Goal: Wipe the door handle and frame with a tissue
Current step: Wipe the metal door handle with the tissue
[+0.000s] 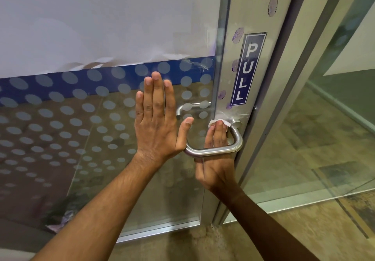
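R hand [216,159] presses tissue [220,122] on frame [233,90] w/ fingers behind handle [215,152]; L hand [157,126] flat, open on glass [81,138]

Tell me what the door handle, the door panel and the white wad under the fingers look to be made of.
Door handle: brushed metal, likely stainless steel; satin grey sheen with soft highlights.
Door panel: glass, see-through, with frosted dots.
White wad: thin paper tissue, matte and crumpled, pressed on by the right hand.

Handle [215,152] brushed metal, satin sheen; frame [261,13] matt metal, smudged; tissue [220,122] soft white paper; door [101,128] glossy glass.
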{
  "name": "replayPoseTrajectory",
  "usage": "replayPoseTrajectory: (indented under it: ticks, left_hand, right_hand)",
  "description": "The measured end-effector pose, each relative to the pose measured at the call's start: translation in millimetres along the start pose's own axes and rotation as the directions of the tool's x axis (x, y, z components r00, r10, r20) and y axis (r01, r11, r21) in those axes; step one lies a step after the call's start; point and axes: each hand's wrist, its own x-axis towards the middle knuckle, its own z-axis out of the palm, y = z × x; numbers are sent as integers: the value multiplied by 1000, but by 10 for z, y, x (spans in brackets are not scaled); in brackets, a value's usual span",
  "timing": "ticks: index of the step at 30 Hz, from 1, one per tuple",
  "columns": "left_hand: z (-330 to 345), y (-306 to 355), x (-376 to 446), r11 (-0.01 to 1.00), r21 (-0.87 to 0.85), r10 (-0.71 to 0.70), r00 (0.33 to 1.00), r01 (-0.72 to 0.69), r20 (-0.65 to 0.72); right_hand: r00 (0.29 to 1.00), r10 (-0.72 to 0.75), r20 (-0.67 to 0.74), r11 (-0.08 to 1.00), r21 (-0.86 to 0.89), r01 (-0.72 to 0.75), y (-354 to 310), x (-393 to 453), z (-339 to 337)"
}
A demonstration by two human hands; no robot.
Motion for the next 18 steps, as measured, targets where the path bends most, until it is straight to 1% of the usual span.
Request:
replayPoseTrajectory:
  ticks: [1, 2, 5, 7, 9, 12, 13, 15, 17, 18]
  left_hand:
    - [-8, 2, -2, 1000, -2, -4, 1000, 4, 5]
    - [-9, -1, -2, 1000, -4, -3, 1000, 3, 7]
    - [-19, -5, -4, 1000, -2, 5, 1000, -5, 13]
    - [-13, 3, -6, 1000, -4, 0, 1000, 0, 14]
    - [-3, 5, -11, 1000, -13, -1, 1000, 1, 13]
    - [-13, -3, 5, 1000, -10, -8, 1000, 8, 19]
    - [-14, -2, 2, 1000, -16, -7, 1000, 7, 18]
    - [-13, 0, -1, 1000, -15, -5, 1000, 5, 16]
    - [-29, 3, 0, 1000, -17, -3, 1000, 4, 25]
    - [-29, 5, -3, 1000, -17, -3, 1000, 4, 25]
  right_hand:
    - [1000, 19, 8, 999, -27, -19, -21, -20, 13]
    - [1000, 18, 10, 1000, -10, -18, -38, -80, 27]
    - [1000, -4, 4, 982, 190, 4, -44, -321, 12]
    - [1000, 25, 5, 972, 233, -26, -46, -346, -13]
    - [999, 46, 19, 981, 188, -49, -67, -244, -7]
    - [997, 71, 7, 997, 22, -71, -50, -44, 9]
    - [997, 76, -5, 997, 22, -76, -37, -56, 11]
    - [998, 56, 5, 994, 90, -56, -27, -151, -1]
    - [997, 2, 74, 992, 125, -12, -6, -332, -5]
    - [994, -7, 110, 994, 107, -5, -20, -394, -21]
